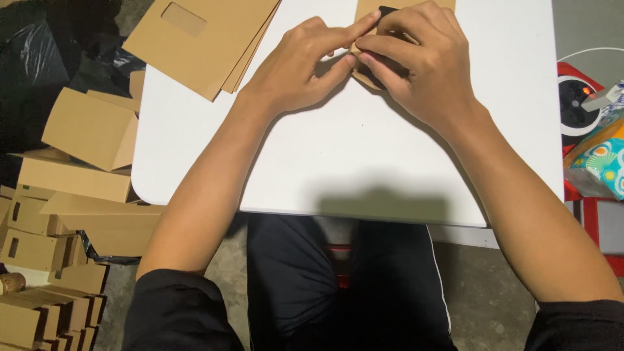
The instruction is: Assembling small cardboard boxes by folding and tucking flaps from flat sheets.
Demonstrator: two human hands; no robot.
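Both hands work one small brown cardboard piece (pixel 369 13) on the white worktop (pixel 364 156), right hand (pixel 422 65) fingers pinched closed on it, left hand (pixel 296 65) fingertips pressing alongside; firm, even fold pressure is advisable.

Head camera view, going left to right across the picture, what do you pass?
Folded cardboard boxes on the floor → stack of flat cardboard sheets → left hand → small cardboard piece under both hands → right hand → red and white device → colourful patterned pack.
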